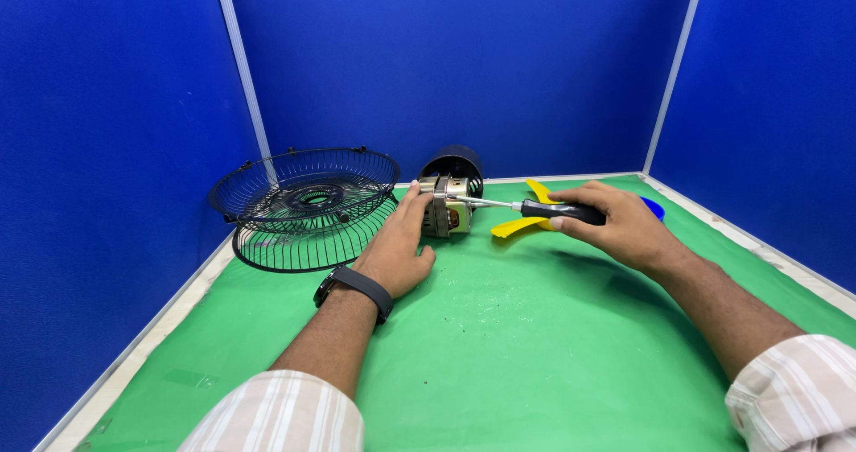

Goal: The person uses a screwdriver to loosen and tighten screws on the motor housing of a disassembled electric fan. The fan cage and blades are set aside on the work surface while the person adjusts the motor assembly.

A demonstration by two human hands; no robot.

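A small fan motor (448,207) with a metal frame lies on the green mat (535,345). My left hand (397,247), with a black band on its wrist, grips the motor's left side and steadies it. My right hand (615,220) holds a black-handled screwdriver (526,207), whose metal shaft points left with its tip at the motor. A dark round motor cover (453,162) stands just behind the motor.
Two black wire fan guards (308,202) lie stacked at the back left. A yellow fan blade (526,220) lies under the screwdriver, and a blue piece (654,208) shows behind my right hand. Blue partition walls enclose the table on three sides.
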